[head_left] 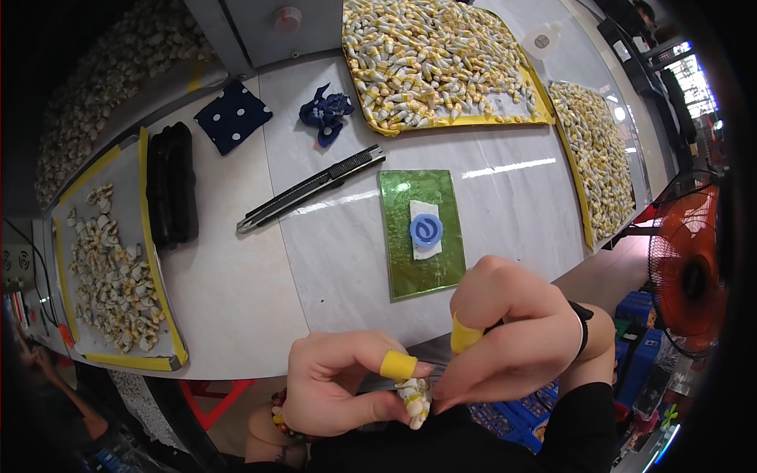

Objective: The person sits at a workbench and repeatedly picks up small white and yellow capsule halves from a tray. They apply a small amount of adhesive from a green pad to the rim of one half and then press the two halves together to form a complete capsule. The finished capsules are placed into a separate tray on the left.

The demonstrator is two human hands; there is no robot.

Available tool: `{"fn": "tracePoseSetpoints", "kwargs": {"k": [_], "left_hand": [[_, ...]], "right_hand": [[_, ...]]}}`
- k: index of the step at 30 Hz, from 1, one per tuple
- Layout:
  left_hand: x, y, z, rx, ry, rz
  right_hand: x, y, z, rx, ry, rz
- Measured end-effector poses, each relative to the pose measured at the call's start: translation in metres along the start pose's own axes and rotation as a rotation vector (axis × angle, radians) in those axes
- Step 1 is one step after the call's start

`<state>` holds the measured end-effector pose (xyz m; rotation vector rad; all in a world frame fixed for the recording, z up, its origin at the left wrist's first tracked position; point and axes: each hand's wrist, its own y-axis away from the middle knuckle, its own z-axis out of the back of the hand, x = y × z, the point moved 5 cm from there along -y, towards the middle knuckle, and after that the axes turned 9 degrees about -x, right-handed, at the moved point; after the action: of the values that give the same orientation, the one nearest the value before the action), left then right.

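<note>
Fingers (339, 344) of the left hand (319, 390) and its thumb are clamped on a small white-and-yellow moulded piece (417, 404). The right hand (516, 323) curls just beside it; whether its fingertips touch or grip anything cannot be told. Ahead of the fingers, a green plate (398, 276) bears a round blue dish (414, 231); farther ahead, leftward, lies a utility knife (315, 188). Well left stands a yellow-edged tray (177, 348).

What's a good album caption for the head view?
Left hand pinches a small white-and-yellow piece, right hand close beside; a utility knife lies beyond.
</note>
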<state>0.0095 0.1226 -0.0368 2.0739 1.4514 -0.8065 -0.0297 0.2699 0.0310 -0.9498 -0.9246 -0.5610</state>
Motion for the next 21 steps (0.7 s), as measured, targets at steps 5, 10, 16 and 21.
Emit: {"fn": "tracePoseSetpoints", "kwargs": {"k": [5, 10, 16, 21], "left_hand": [[0.001, 0.001, 0.0, -0.026, -0.043, -0.001], [-0.005, 0.002, -0.003, -0.159, -0.187, 0.046], [-0.014, 0.007, -0.002, -0.015, -0.498, 0.092], [-0.106, 0.033, 0.013, -0.043, -1.225, -0.37]], "right_hand": [[0.002, 0.0, -0.003, 0.006, 0.07, 0.044], [0.004, 0.003, -0.006, -0.026, 0.093, 0.053], [0.003, 0.003, -0.012, 0.08, 0.037, 0.067], [0.009, 0.018, 0.003, 0.165, 0.099, 0.104]]}}
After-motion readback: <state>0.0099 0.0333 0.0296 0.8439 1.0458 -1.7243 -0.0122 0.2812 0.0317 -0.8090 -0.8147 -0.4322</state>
